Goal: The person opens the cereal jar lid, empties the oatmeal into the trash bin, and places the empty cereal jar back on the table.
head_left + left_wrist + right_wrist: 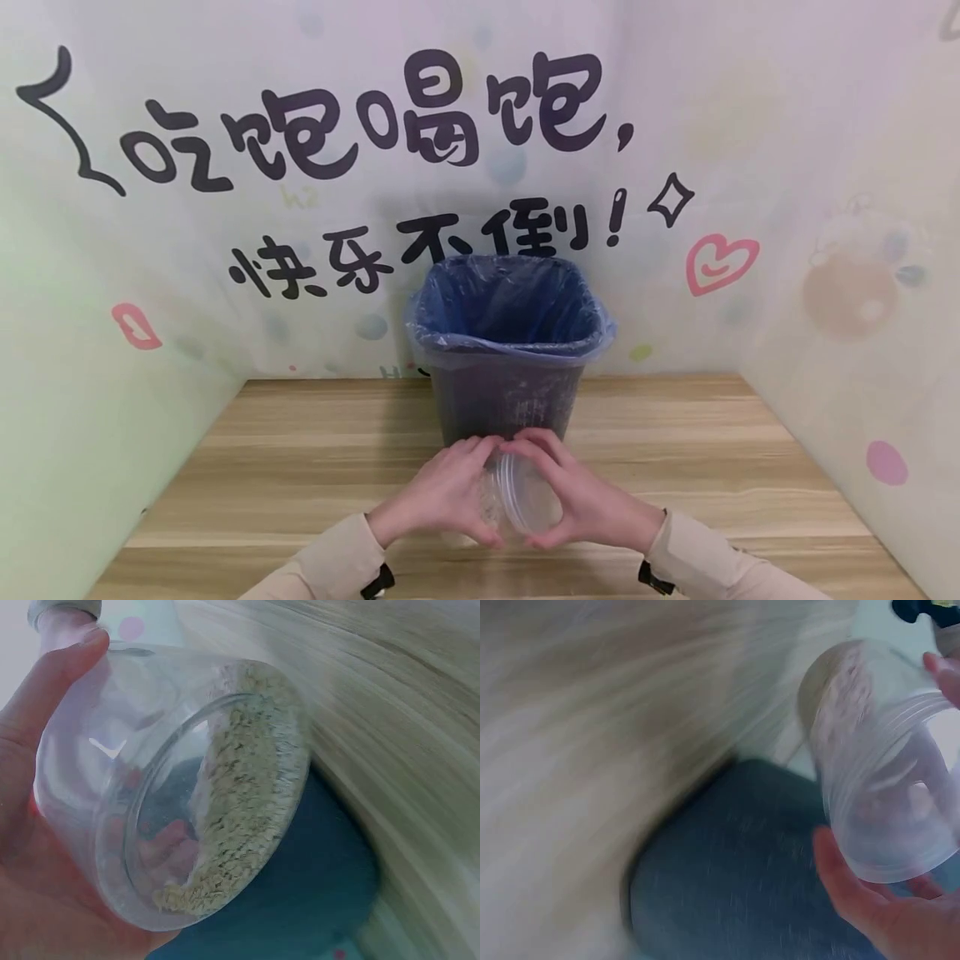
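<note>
A clear plastic jar (489,498) is held tilted on its side between both hands, close in front of the bin. Pale oat flakes (244,802) lie along its lower side, bunched toward the base. My left hand (450,493) grips the base end, its thumb along the wall in the left wrist view. At the other end, my right hand (588,500) curls its fingers and thumb round the ridged, see-through lid (531,493). In the right wrist view the lid end (900,802) faces the right palm, and fingertips press its edge.
A dark bin (506,396) with a blue plastic liner (510,354) stands upright on the wood-grain table (322,467), against the back wall. Printed walls (825,208) close in the table at the back and both sides.
</note>
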